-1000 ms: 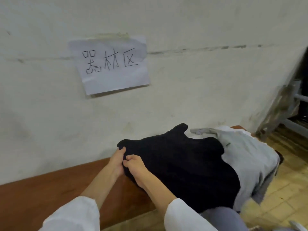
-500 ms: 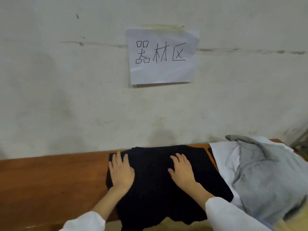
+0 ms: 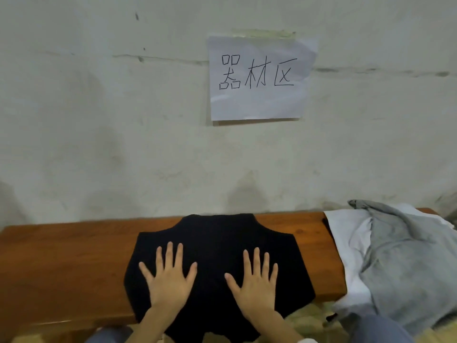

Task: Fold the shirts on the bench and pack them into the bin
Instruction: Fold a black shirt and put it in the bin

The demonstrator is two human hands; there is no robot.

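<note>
- Head view, lower middle of the frame: a black shirt [image 3: 215,246] lies spread flat on a reddish-brown wooden bench [image 3: 61,256]. Its near edge hangs over the front of the bench, toward the bottom of the frame.
- The left hand [image 3: 168,280] lies palm down on the left half of the black shirt. Its fingers are straight and fanned apart, pointing toward the wall, and it grasps nothing.
- The right hand [image 3: 256,283] lies the same way on the right half of the shirt: palm down, fingers straight and spread, thumb angled inward, grasping nothing.
- Both forearms rise from the bottom edge of the frame, and the two hands sit side by side with a strip of black cloth between them.
- Lower right of the frame: a grey shirt [image 3: 405,263] lies crumpled on top of a white shirt [image 3: 346,233], heaped on the right end of the bench and spilling over its front. This heap is just beside the black shirt.
- Upper right of centre: a paper sign [image 3: 259,78] with handwritten characters is taped to the pale, stained wall [image 3: 99,120] behind the bench.
</note>
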